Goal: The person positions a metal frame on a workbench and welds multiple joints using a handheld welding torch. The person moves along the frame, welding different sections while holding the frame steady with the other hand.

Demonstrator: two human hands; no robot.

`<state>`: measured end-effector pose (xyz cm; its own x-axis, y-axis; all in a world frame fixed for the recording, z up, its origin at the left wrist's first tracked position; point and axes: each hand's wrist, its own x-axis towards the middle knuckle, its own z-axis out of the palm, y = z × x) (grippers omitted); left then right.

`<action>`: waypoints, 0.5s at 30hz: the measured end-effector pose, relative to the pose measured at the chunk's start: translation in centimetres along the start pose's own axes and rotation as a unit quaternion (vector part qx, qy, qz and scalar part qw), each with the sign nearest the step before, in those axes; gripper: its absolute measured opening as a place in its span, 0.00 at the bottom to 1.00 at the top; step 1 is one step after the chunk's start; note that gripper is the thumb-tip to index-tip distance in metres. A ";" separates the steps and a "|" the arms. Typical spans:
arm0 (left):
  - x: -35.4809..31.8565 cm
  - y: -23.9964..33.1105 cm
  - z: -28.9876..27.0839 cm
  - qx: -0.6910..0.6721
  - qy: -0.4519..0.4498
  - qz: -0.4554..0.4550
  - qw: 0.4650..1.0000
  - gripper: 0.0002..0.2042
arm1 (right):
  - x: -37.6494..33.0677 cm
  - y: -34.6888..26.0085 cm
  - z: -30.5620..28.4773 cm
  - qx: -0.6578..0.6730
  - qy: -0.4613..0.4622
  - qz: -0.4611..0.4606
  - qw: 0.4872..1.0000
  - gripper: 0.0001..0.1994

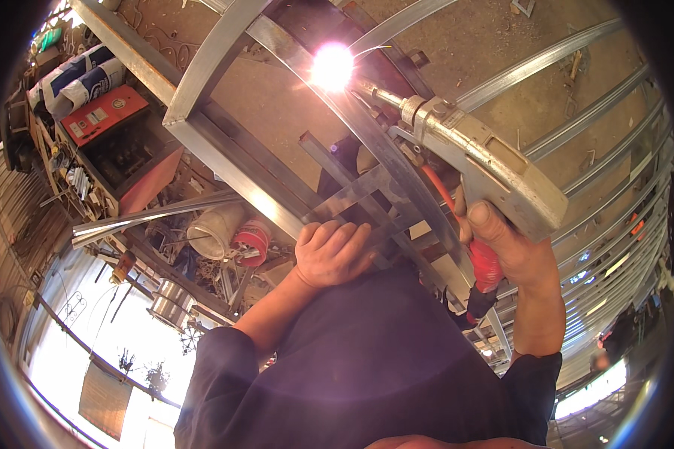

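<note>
A bare metal frame of square tubes stretches in front of me, with curved and straight bars meeting at corners. My right hand is wrapped round a welding gun with a long silver body, its thumb on the near end. The gun's nozzle points up and left to a glaring white-pink arc on a tube of the frame; the glare hides the spot itself. My left hand is closed over the near part of the frame, knuckles up, its fingertips hidden. A red grip-like part hangs below my right hand.
At left stands an open red metal box, with blue-and-white sacks behind it. A whitish bucket and a red bucket sit below loose metal strips. Long metal bars spread along the right over a dirt floor.
</note>
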<state>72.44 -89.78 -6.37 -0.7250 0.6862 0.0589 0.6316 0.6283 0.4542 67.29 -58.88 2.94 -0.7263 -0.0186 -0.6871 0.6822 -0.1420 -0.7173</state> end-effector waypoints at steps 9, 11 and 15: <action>0.2 0.1 -0.2 0.008 -0.005 -0.001 1.000 0.27 | -0.3 0.2 -0.4 0.004 -0.001 -0.016 1.000 0.27; 0.2 -0.1 0.0 -0.007 0.002 0.001 1.000 0.26 | -0.4 0.3 -0.4 0.012 0.014 -0.030 0.999 0.31; 0.2 -0.1 -0.1 -0.005 -0.003 0.001 1.000 0.26 | 0.1 0.1 -0.5 0.031 0.014 -0.037 0.999 0.31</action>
<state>72.23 -89.74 -6.28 -0.7217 0.6900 0.0551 0.6306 0.6225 0.4635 67.32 -58.44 2.71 -0.7714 0.0211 -0.6360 0.6196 -0.2028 -0.7582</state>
